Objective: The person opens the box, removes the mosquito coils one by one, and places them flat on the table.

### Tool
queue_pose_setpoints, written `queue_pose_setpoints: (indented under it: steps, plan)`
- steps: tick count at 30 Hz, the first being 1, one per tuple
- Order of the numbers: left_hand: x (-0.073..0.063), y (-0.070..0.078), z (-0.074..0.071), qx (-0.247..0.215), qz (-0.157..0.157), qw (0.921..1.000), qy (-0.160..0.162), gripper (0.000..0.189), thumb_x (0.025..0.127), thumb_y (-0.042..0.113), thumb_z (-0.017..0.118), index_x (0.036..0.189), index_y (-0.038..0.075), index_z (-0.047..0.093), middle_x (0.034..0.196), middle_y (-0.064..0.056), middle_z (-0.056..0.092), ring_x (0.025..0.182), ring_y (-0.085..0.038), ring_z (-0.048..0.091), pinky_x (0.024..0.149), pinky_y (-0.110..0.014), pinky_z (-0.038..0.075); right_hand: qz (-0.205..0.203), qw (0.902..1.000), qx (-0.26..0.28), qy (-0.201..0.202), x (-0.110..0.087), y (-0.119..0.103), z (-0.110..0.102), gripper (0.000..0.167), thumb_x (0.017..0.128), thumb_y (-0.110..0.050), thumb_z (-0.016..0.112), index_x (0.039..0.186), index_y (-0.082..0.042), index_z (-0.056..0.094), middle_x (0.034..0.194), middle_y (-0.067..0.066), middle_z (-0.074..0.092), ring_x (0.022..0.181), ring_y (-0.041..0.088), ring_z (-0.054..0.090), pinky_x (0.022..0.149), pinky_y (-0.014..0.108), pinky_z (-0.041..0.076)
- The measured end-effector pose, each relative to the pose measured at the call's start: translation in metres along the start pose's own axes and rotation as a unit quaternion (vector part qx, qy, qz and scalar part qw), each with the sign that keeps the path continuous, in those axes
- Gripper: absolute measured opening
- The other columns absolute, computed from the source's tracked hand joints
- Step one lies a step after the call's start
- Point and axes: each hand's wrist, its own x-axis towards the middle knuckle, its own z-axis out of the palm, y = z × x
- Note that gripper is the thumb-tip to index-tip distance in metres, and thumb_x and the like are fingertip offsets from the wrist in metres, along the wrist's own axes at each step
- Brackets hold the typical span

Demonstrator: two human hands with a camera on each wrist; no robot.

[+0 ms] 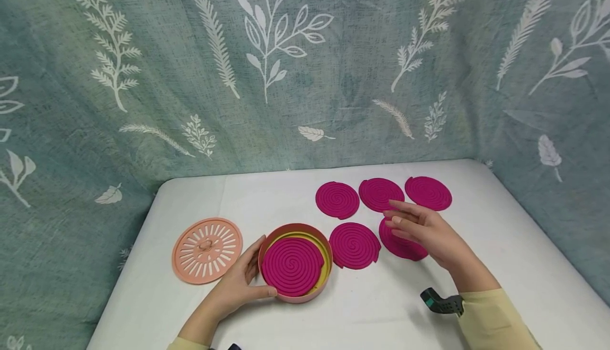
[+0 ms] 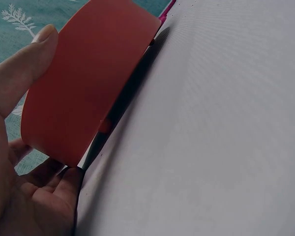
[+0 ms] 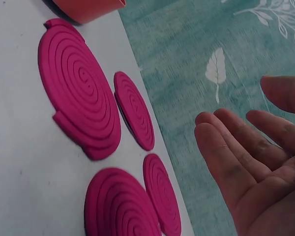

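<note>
A round coral box (image 1: 295,299) with a yellow inside holds a magenta spiral mosquito coil (image 1: 292,266). My left hand (image 1: 245,278) grips the box at its left side, thumb at the near edge and fingers round the far side. In the left wrist view the box's coral wall (image 2: 88,73) shows between thumb and fingers, with small feet under it. My right hand (image 1: 424,231) is held over another mosquito coil (image 1: 405,245), partly covering it, with nothing in its fingers. Right of the box lies a further mosquito coil (image 1: 354,245).
Along the back of the white table (image 1: 362,313) lie three more mosquito coils, at left (image 1: 337,200), middle (image 1: 380,195) and right (image 1: 428,193). A slotted coral lid (image 1: 207,251) with a small central ring lies left of the box. Green leaf-patterned cloth (image 1: 295,127) hangs behind.
</note>
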Motion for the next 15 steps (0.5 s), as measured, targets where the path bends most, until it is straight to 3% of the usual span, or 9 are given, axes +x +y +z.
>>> queue_pose_setpoints:
  steps: [7, 15]
  plan:
    - [0.001, 0.0, 0.001, 0.005, 0.003, 1.0, 0.001, 0.119, 0.062, 0.023, 0.096, 0.157, 0.025, 0.026, 0.157, 0.006, 0.03, 0.142, -0.008, 0.029, 0.112, -0.018, 0.029, 0.01, 0.9991, -0.034, -0.023, 0.015, -0.013, 0.018, 0.058, 0.098, -0.02, 0.064, 0.149, -0.006, 0.041, 0.139, 0.016, 0.054, 0.12, 0.03, 0.059, 0.096, 0.037, 0.054]
    - [0.0, 0.0, 0.0, 0.006, 0.005, 1.0, -0.001, 0.119, 0.062, 0.024, 0.096, 0.158, 0.023, 0.025, 0.156, 0.006, 0.03, 0.142, -0.008, 0.029, 0.112, -0.018, 0.029, 0.025, 0.9954, -0.071, -0.059, 0.03, -0.021, 0.042, 0.06, 0.096, -0.029, 0.067, 0.149, -0.015, 0.043, 0.14, 0.015, 0.052, 0.12, 0.036, 0.058, 0.097, 0.04, 0.054]
